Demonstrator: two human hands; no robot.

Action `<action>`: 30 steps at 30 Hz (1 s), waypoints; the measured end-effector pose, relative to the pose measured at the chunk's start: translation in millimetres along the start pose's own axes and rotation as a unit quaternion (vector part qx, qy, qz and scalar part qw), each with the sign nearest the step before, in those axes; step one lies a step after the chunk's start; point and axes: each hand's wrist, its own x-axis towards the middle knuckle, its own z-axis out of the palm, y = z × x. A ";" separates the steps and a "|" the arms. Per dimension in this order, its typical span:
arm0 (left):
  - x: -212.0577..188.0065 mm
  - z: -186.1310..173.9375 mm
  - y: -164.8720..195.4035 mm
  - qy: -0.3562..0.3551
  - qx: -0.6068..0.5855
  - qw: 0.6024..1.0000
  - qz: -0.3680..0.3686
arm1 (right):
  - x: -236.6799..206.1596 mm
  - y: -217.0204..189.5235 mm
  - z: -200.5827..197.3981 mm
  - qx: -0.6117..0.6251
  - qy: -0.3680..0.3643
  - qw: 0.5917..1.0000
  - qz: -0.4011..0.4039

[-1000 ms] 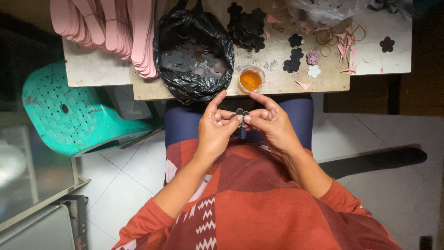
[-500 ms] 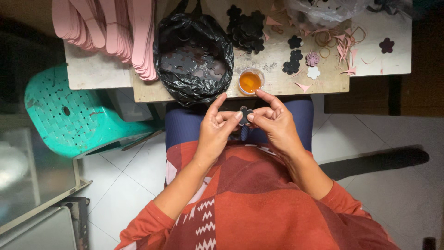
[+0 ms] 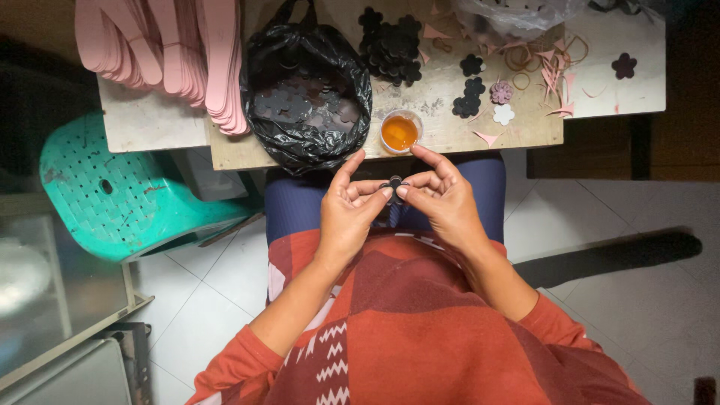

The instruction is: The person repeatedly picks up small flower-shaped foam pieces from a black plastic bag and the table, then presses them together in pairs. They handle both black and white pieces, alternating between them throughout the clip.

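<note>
Desk: Fingers meet over the lap, just below the table edge. What have they got?

Photographer: Both hands pinch one small black flower-shaped foam cutout. The left hand closes thumb and forefinger on its 9 o'clock side, the right hand on its 3 o'clock side. Both pinches are tight and the other fingers are fanned loose.

Desk: Where does the piece sit relative to that hold?

Photographer: Right between the fingertips, with its middle showing in the gap. It hangs over the blue-trousered lap, at 6 o'clock from the small round cup of orange liquid, near it but not touching.

Desk: What could go wrong?

Photographer: In my judgement, the hold is all fingertip, on the outer petals only. If either pinch eases, the light piece could drop into the lap or on to the white tiled floor. The cup stands at the very edge of the worn wooden table, so a raised knuckle could tip it towards the lap. If that liquid is glue, which I cannot tell, wet fingers might stick to the petals.

Desk: And around them?

Photographer: Open black plastic bag of dark cutouts at 10 o'clock from the hands, stack of pink foam strips further left, and a green perforated plastic chair at 9 o'clock.
</note>
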 end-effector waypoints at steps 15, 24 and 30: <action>3.2 1.4 8.6 0.013 0.027 0.999 -0.025 | 3.7 -6.2 -1.4 0.013 -0.011 1.000 0.008; 4.0 1.7 12.0 0.012 0.025 0.999 -0.037 | 4.0 -8.6 -1.8 0.018 -0.017 1.000 0.014; 4.6 0.8 7.0 -0.003 0.011 1.000 -0.015 | 5.2 -7.6 -2.8 0.016 -0.015 1.000 0.016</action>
